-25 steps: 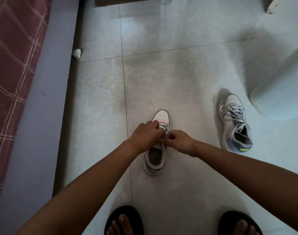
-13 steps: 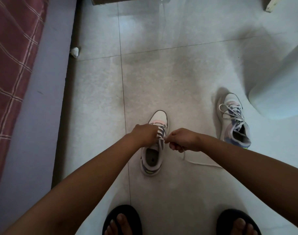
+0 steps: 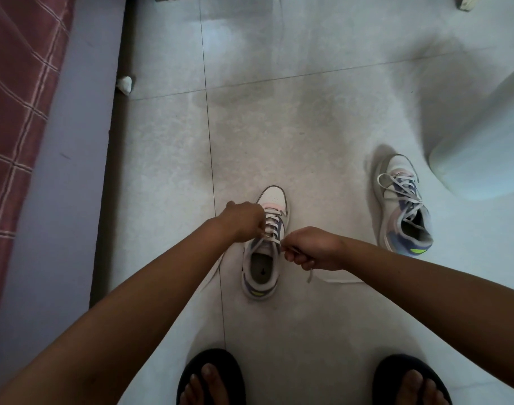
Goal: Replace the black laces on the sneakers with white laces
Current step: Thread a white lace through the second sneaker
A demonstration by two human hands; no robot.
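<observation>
Pale floor tiles [image 3: 308, 135] carry two sneakers. Centre: near sneaker [image 3: 264, 247], toe pointing away, partly threaded with a white lace [image 3: 272, 226]. Left hand [image 3: 244, 220], fingers closed, pinches the lace at the upper eyelets; right hand [image 3: 311, 249], fist closed, grips the lace's other end, whose tail trails onto the tiles. Second sneaker [image 3: 402, 206], already laced white, lies well apart to the right, near a pale rounded container [image 3: 483, 147]. Black sandals [image 3: 209, 372] at bottom edge.
</observation>
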